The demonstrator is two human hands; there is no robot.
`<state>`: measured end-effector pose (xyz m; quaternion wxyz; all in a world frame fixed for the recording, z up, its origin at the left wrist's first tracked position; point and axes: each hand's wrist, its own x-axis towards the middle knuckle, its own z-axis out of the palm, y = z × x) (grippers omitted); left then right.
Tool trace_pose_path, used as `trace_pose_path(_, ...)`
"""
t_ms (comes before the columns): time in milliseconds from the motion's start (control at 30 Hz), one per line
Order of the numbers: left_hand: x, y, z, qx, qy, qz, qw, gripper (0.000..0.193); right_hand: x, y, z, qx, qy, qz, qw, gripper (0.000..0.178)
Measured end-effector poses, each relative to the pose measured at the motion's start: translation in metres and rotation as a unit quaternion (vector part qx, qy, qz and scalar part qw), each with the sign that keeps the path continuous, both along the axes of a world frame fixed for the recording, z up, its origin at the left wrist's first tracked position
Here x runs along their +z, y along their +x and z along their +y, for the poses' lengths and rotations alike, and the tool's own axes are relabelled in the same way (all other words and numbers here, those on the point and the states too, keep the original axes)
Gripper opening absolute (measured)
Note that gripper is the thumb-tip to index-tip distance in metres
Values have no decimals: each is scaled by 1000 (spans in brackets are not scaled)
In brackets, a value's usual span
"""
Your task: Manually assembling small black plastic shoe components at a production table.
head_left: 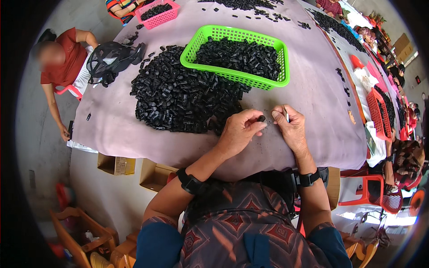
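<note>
My left hand [239, 130] is closed, pinching a small black plastic piece [261, 119] between thumb and fingertips. Just to its right, my right hand [291, 128] grips a thin silvery tool [286, 112], its tip upward; most of it is hidden in the fingers, so its kind is unclear. The two hands are close but apart, low over the table's near side. Beyond my left hand spreads a large heap of black plastic pieces [172, 96]. A bright green plastic basket [286, 73], partly filled with similar pieces, stands against the heap's far right side.
A pale pinkish cloth [321, 111] covers the table. A black mesh bag [111, 62] lies at left near a seated person [62, 58]. Farther off is a pink basket [165, 18]. At right, a red basket [377, 114] stands on another table with people alongside. Cardboard boxes [154, 174] sit below the edge.
</note>
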<state>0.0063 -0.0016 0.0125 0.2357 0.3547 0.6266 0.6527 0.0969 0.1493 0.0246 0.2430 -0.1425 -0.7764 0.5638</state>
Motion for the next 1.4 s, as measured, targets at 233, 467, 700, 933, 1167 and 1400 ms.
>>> trace_pose_path(233, 9, 0, -2, -59, 32, -178, 982, 20, 14, 3, -19, 61, -21, 59, 996, 8)
trace_pose_path(467, 9, 2, -1, -91, 35, -231, 968, 24, 7, 5, -13, 93, -61, 33, 993, 10)
trace_pose_path(700, 9, 1, -2, -90, 69, -280, 953, 26, 13, 4, -19, 58, 20, 45, 997, 14)
trace_pose_path(933, 12, 2, -3, -80, 57, -289, 952, 25, 7, 2, -20, 47, 15, 31, 998, 18)
trace_pose_path(1167, 12, 1, -3, -90, 59, -300, 948, 24, 12, 3, -21, 67, -66, 55, 994, 9)
trace_pose_path(1400, 12, 2, -3, -86, 66, -341, 934, 22, 11, 7, -14, 69, -133, 13, 989, 8)
